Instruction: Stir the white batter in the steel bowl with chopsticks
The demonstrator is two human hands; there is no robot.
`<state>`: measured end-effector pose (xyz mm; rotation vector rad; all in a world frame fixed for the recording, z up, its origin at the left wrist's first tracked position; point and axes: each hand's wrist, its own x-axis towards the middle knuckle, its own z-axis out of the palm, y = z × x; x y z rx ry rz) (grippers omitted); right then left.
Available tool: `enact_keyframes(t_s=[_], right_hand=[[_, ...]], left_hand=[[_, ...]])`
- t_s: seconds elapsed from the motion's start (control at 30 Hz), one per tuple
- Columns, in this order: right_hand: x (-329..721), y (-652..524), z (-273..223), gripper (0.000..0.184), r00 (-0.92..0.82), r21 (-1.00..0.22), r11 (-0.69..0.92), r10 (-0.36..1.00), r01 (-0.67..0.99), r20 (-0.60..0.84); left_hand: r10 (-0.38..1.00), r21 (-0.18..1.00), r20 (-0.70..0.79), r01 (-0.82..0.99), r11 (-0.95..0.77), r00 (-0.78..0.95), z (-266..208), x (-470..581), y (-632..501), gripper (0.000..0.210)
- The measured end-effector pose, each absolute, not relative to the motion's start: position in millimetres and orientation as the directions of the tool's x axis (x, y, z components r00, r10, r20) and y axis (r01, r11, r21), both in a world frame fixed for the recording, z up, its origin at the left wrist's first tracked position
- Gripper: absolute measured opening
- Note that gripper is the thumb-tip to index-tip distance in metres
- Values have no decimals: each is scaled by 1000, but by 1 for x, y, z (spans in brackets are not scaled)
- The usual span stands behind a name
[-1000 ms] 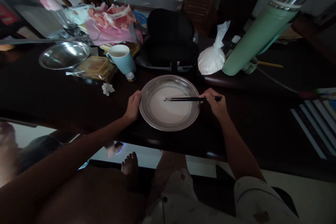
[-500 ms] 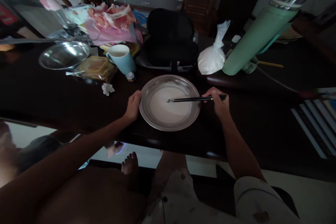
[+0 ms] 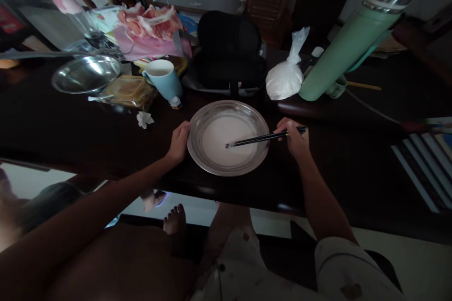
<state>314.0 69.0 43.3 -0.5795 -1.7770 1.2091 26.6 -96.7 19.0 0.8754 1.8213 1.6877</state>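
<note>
A round metal bowl (image 3: 196, 156) stands on the dark table in front of me, with a milky white liquid (image 3: 228, 131) in it. My left hand (image 3: 179, 141) grips the bowl's left rim, thumb on top. In my right hand (image 3: 294, 137) is a pair of black chopsticks (image 3: 259, 139), fingers closed round their upper ends. They slant leftward over the bowl's right rim, and their whitened tips dip into the liquid near its middle.
Behind the bowl are a blue mug (image 3: 164, 80), an open black case (image 3: 229, 61), a tied bag of white powder (image 3: 284, 80) and a tall green thermos (image 3: 349, 51). An empty metal bowl (image 3: 86, 74) lies left; books (image 3: 423, 169) lie right. Another person's leg shows lower left.
The chopstick tips have moved slightly toward me through the liquid, and the chopsticks now slant more. My left hand and the bowl have stayed in place.
</note>
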Motion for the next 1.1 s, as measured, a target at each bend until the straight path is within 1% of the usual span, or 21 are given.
enact_keyframes(t_s=[0.07,0.13,0.17,0.23,0.33,0.37,0.43,0.53,0.57,0.63,0.73,0.77,0.83,0.9,0.97,1.03,1.1], right_hand=[[312,66,43,47,-586,-911,407,722,-70,368],[311,65,43,43,-637,-909,415,691,-37,342],[311,66,43,43,-632,-906,422,696,-23,340],[312,68,43,45,-566,-902,432,742,-8,360],[314,70,43,51,-468,-904,425,791,-43,394],[314,70,43,51,-473,-907,417,787,-65,396],[313,68,42,50,-543,-913,397,750,-88,378],[311,66,41,43,-645,-912,406,685,-49,340],[311,66,41,42,-645,-908,418,685,-31,337],[312,68,42,42,-590,-900,437,724,-10,358],[313,70,42,48,-481,-900,433,781,-44,399],[313,70,42,49,-476,-903,423,782,-69,403],[313,69,41,50,-521,-910,403,758,-99,392],[311,66,41,48,-593,-914,397,718,-81,365],[310,65,42,44,-630,-908,416,696,-37,345],[310,66,43,44,-607,-900,436,713,-10,352],[311,68,44,46,-535,-896,444,754,-12,381]], left_hand=[[743,992,69,124,19,-666,19,27,-97,50],[744,992,70,124,17,-664,20,27,-97,49],[744,992,69,122,17,-665,20,27,-97,48],[743,992,64,121,24,-667,20,27,-97,47],[739,993,54,115,31,-671,21,28,-97,47],[739,993,54,115,32,-671,21,28,-97,47],[740,993,52,114,34,-670,22,28,-97,47],[739,993,47,114,40,-672,22,28,-97,45],[737,993,45,112,41,-674,22,29,-97,44],[733,994,41,104,41,-679,21,28,-96,44],[736,995,35,96,41,-676,20,27,-96,44],[738,994,36,99,41,-674,19,27,-96,45],[738,994,40,104,41,-674,19,27,-96,46],[737,994,41,106,41,-674,19,27,-97,47],[736,993,50,114,37,-676,20,27,-97,48],[737,992,61,125,32,-673,21,28,-97,48],[737,992,63,125,30,-672,22,28,-97,49]])
